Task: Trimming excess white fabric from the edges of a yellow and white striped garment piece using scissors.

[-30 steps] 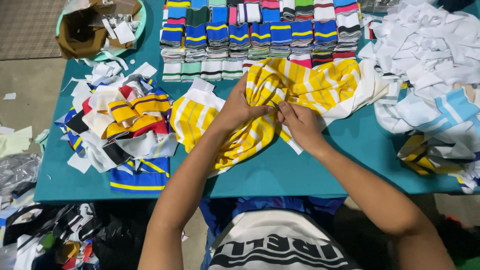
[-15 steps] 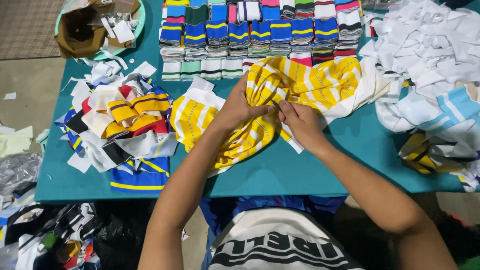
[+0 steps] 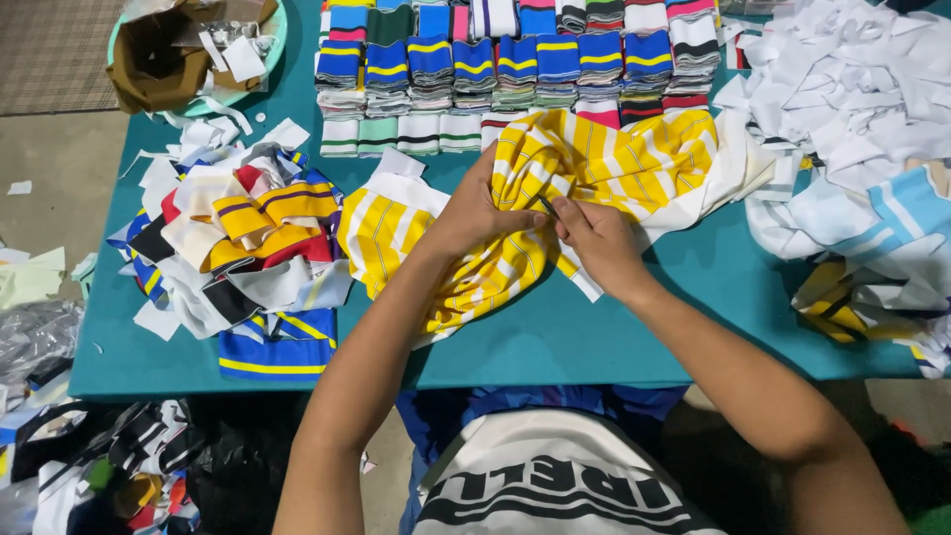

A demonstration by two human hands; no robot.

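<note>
- The teal-covered rectangular table (image 3: 594, 347) lies under both hands and spreads out on every side of them.
- A loose heap of white and pale blue fabric pieces (image 3: 852, 129) sits well to the right of the right hand.
- Neat rows of folded striped knit bands (image 3: 505, 69) stand just beyond both hands.
- A tumbled pile of mixed-colour striped fabric scraps (image 3: 238, 248) lies to the left of the left hand.
- The crumpled yellow-and-white striped cloth (image 3: 594, 159) is bunched under and between the hands.
- The left hand (image 3: 475, 213) is closed, gripping a fold of that cloth.
- The right hand (image 3: 594, 243), touching the left, pinches a small dark tool (image 3: 548, 206) narrowly against the cloth.
</note>
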